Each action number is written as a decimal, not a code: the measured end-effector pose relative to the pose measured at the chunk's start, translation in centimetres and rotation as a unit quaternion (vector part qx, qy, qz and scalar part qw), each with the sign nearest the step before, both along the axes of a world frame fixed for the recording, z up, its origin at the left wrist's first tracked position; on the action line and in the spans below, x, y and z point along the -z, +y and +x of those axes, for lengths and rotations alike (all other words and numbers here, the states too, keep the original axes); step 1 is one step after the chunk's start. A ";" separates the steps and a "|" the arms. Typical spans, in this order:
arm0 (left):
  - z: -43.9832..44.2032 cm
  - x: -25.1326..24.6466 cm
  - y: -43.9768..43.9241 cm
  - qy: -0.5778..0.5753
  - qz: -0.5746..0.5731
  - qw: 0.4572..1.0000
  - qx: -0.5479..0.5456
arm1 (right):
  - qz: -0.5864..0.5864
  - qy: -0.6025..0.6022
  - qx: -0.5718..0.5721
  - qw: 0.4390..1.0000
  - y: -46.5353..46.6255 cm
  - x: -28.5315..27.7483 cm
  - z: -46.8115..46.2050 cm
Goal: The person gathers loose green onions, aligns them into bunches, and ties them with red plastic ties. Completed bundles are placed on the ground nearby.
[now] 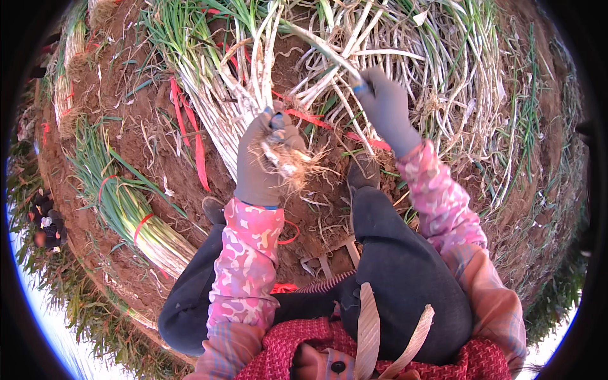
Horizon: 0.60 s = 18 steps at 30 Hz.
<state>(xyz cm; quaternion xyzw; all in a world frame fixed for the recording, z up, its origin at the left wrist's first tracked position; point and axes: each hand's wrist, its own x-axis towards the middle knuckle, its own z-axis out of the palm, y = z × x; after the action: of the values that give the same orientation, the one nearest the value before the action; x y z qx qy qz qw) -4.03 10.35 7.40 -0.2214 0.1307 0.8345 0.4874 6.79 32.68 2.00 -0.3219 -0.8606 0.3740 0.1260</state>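
My left hand (256,164), in a grey-brown glove, is closed around a small bunch of green onions (262,71). Their bushy roots (297,168) stick out at the near side of my fist, and the white stalks run away from me. In the same kind of glove, my right hand (387,111) pinches a single green onion stalk (330,54) that slants up to the left. Loose onions (427,52) lie in a wide heap beyond and right of that hand. A pile of onions (199,95) lies directly left of my left hand.
A tied onion bundle (137,223) lies by my left knee, with more bundles (66,90) at the far left. Red plastic strips (192,135) are scattered on the brown soil (142,166). My right shoe (363,171) stands just below the heap.
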 end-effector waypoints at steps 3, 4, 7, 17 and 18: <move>2.8 0.9 1.7 0.102 -0.178 0.975 0.081 | -0.089 0.039 -0.020 0.995 -5.6 -2.3 4.6; 3.8 1.0 2.0 0.163 -0.247 0.947 0.121 | -0.096 0.077 -0.037 0.992 -7.1 -2.3 5.3; 5.4 1.6 1.3 0.506 -0.303 0.785 0.188 | -0.005 0.083 -0.150 0.985 -8.3 -2.2 6.1; -0.8 -1.3 -0.4 0.066 -0.067 0.989 0.114 | -0.223 -0.014 -0.177 0.958 -2.8 -0.4 3.8; -1.8 -2.0 -0.3 0.102 -0.034 0.986 0.131 | -0.170 -0.022 -0.240 0.956 -2.6 0.9 2.7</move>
<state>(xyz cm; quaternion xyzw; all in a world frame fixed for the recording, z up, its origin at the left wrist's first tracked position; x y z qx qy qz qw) -5.84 10.10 9.40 -0.1324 0.2357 0.7769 0.5687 9.46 30.11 1.08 -0.1308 -0.8386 0.5271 -0.0427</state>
